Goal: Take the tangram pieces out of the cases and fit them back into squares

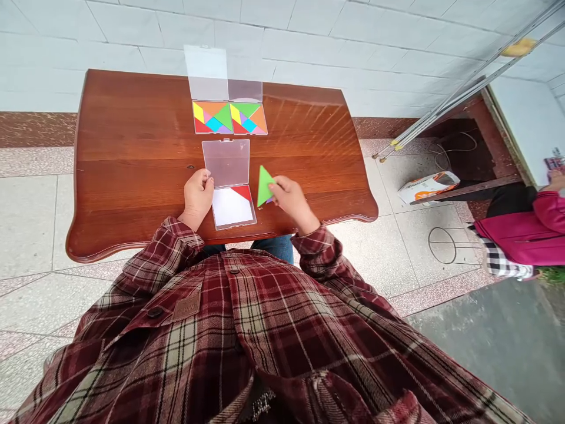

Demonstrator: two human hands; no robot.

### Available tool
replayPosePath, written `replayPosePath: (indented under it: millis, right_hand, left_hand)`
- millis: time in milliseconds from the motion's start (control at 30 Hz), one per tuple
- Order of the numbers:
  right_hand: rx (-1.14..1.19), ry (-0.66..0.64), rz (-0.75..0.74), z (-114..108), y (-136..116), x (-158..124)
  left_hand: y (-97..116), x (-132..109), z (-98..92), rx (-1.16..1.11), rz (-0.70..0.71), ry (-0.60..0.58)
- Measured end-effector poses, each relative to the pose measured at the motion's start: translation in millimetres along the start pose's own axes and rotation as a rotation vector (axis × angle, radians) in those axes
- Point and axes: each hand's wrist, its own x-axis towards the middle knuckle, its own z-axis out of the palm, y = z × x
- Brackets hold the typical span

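An open clear plastic case (229, 187) lies near the front edge of the brown wooden table (132, 147). Its white tray holds one red triangle (243, 191) in the top right corner. My left hand (198, 194) is curled against the case's left edge, at the hinge. To the right of the case, my right hand (289, 197) pinches a green triangle (264, 185) and holds it upright just above the table. A small purple piece peeks out under the fingers.
Two more open cases (229, 118) filled with coloured tangram pieces lie at the table's far side, lids (207, 73) leaning on the tiled wall. A person in a pink top (525, 232) sits at the right, near a white box (427, 186) and a wire ring on the floor.
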Motion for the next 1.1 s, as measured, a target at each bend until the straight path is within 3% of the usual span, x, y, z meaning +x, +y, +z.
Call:
replayPosePath:
  millis: [100,200,267,433,600,700,800,867,967,1100]
  right_hand:
    - [-0.029,0.152,0.071,-47,13,2]
    - [-0.104,0.275,0.095,-72,30,5]
    - [-0.16,0.29,0.122,-75,42,7]
    - [-0.315,0.178,0.18,-62,60,12]
    - [-0.658,0.288,0.075,-58,41,9]
    - [-0.746,0.238,0.002,-42,17,5]
    - [-0.746,-0.01,-0.14,-6,-4,3]
    - [-0.788,-0.102,-0.171,21,-15,3]
    - [-0.914,-0.13,-0.114,52,-24,6]
    - [-1.031,-0.127,-0.086,64,-28,11]
  left_hand:
    - [-1,0,-0.6,-0.001,-0.005,0.005]
    - [-3,1,-0.5,-0.004,-0.012,0.0]
    - [-5,2,-0.2,-0.002,-0.015,0.005]
    - [-5,1,-0.6,0.014,-0.02,0.015]
    - [-1,-1,-2.1,-0.001,-0.031,0.013]
    - [-1,-1,-1.3,-0.011,-0.028,0.009]
    - [-3,0,0.5,-0.02,-0.033,0.007]
    - [-5,0,1.3,-0.019,-0.037,0.006]
    - [-7,0,1.5,-0.018,-0.028,0.002]
    - [-6,-2,0.6,-0.029,-0.031,-0.007]
